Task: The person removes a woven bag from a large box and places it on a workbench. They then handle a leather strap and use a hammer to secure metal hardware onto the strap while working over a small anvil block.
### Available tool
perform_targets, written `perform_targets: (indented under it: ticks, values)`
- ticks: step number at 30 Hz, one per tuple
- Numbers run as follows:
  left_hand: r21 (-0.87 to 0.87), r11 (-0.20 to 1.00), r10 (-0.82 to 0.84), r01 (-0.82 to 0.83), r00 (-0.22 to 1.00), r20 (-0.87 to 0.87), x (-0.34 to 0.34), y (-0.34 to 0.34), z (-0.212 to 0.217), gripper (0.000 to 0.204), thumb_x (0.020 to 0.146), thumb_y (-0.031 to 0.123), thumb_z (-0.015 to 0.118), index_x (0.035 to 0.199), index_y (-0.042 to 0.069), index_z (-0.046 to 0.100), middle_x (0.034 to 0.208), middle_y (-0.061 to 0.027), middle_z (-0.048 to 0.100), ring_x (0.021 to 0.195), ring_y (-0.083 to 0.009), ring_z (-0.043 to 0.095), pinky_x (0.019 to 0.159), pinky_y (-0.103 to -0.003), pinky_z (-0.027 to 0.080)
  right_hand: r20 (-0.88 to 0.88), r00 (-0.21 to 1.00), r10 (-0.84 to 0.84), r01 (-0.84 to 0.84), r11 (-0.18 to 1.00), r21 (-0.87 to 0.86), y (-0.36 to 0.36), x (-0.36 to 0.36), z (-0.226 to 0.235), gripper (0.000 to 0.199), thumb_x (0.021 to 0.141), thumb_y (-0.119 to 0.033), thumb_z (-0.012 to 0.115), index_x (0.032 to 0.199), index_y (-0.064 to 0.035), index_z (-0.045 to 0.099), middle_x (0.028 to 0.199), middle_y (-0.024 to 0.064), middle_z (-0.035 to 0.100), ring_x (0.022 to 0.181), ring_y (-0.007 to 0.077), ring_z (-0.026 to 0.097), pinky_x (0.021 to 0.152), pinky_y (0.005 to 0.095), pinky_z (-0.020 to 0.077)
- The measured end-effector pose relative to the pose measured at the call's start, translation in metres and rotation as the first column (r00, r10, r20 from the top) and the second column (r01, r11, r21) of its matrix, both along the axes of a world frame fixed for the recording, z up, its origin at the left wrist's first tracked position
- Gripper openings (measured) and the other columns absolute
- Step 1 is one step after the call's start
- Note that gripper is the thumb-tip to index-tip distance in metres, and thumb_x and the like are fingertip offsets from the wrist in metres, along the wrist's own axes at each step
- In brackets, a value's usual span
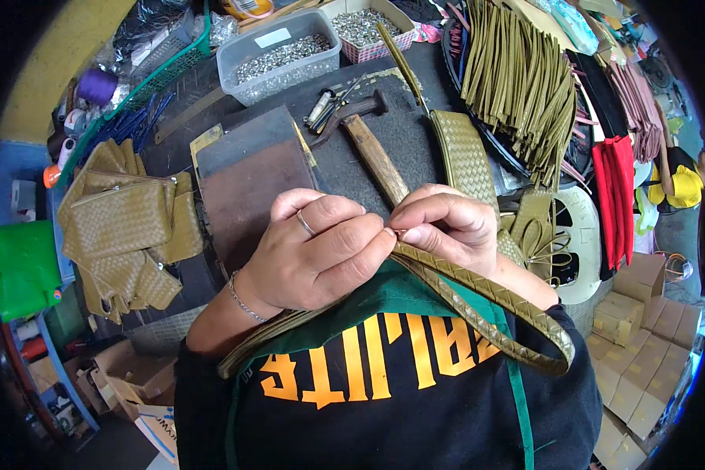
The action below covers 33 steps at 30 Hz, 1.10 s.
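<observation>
Close in front of my chest, my left hand (333,249) and my right hand (449,227) meet fingertip to fingertip. Both are closed in a pinch on the end of a narrow olive-gold woven strap (517,345). A tiny coppery bit shows between the fingertips, too small to name. From there the strap runs right and loops back, and more of it passes under my left wrist. Just beyond my fingers lies a hammer (374,157) with a wooden handle. A wide olive woven strip (464,149) lies past my right hand, and a brown board (251,176) past my left.
Olive woven pouches (121,215) are piled at left. At the back stand a plastic box (247,92) and a checkered basket (380,52) of small metal fittings. A bundle of olive straps (517,86) fills a tray at right, near red fabric (615,200). Cardboard boxes (642,368) stack at lower right.
</observation>
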<state>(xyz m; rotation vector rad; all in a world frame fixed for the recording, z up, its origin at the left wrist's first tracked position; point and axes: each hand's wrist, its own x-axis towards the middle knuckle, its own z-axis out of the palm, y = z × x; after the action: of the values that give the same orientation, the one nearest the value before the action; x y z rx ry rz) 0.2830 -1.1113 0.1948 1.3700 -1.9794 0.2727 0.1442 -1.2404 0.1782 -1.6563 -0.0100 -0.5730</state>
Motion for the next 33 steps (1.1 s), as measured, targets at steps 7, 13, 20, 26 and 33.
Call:
perform_targets:
  ticks: [7, 13, 20, 26, 33]
  values:
    - [0.012, 1.000, 0.006, -0.007, 1.000, 0.005, -0.001, 0.002, -0.003, 0.024, 0.062, 0.010, 0.056, 0.086, 0.009, 0.056, 0.085, 0.0008, 0.053, 0.076, -0.0144, 0.052, 0.067, -0.029, 0.035, -0.008, 0.997, 0.077, -0.075, 0.988, 0.131, -0.002, 0.000, -0.005, 0.011, 0.070, -0.001, 0.061, 0.081, -0.0009, 0.062, 0.077, 0.0061, 0.056, 0.071, 0.0124, 0.053, 0.063, 0.0205, 0.0430]
    - [0.017, 1.000, 0.007, -0.007, 1.000, 0.023, -0.001, 0.002, -0.002, 0.020, 0.065, 0.015, 0.053, 0.085, 0.011, 0.056, 0.085, 0.0030, 0.053, 0.078, -0.0122, 0.051, 0.070, -0.028, 0.034, 0.074, 0.991, 0.116, -0.123, 0.987, 0.099, -0.007, -0.001, -0.006, 0.015, 0.069, -0.001, 0.061, 0.084, -0.0026, 0.063, 0.077, 0.0053, 0.057, 0.072, 0.0117, 0.053, 0.062, 0.0209, 0.0435]
    - [0.021, 1.000, 0.002, -0.002, 1.000, 0.011, -0.001, 0.000, -0.002, 0.018, 0.065, 0.014, 0.054, 0.083, 0.010, 0.057, 0.084, 0.0026, 0.054, 0.078, -0.0125, 0.051, 0.069, -0.028, 0.034, 0.055, 0.992, 0.117, -0.110, 0.986, -0.128, -0.014, -0.001, 0.002, 0.014, 0.067, -0.002, 0.063, 0.081, -0.0043, 0.063, 0.076, 0.0054, 0.058, 0.070, 0.0145, 0.055, 0.060, 0.0239, 0.0446]
    - [0.028, 1.000, 0.005, -0.005, 1.000, -0.016, -0.001, 0.000, -0.003, 0.018, 0.065, 0.013, 0.056, 0.083, 0.009, 0.056, 0.083, 0.0017, 0.054, 0.077, -0.0130, 0.052, 0.069, -0.028, 0.034, 0.124, 0.989, 0.082, -0.043, 0.956, -0.289, -0.015, 0.000, 0.004, 0.014, 0.066, -0.003, 0.064, 0.080, -0.0032, 0.062, 0.075, 0.0061, 0.057, 0.069, 0.0171, 0.055, 0.058, 0.0254, 0.0439]
    - [0.020, 0.998, 0.067, -0.065, 0.989, -0.133, -0.002, -0.003, -0.004, 0.021, 0.063, 0.009, 0.062, 0.082, 0.007, 0.055, 0.080, -0.0002, 0.054, 0.074, -0.0157, 0.052, 0.066, -0.028, 0.035, 0.106, 0.994, -0.002, 0.032, 0.960, -0.279, -0.005, 0.003, 0.005, 0.020, 0.065, -0.003, 0.065, 0.085, -0.0028, 0.060, 0.079, 0.0096, 0.055, 0.072, 0.0204, 0.054, 0.060, 0.0263, 0.0436]
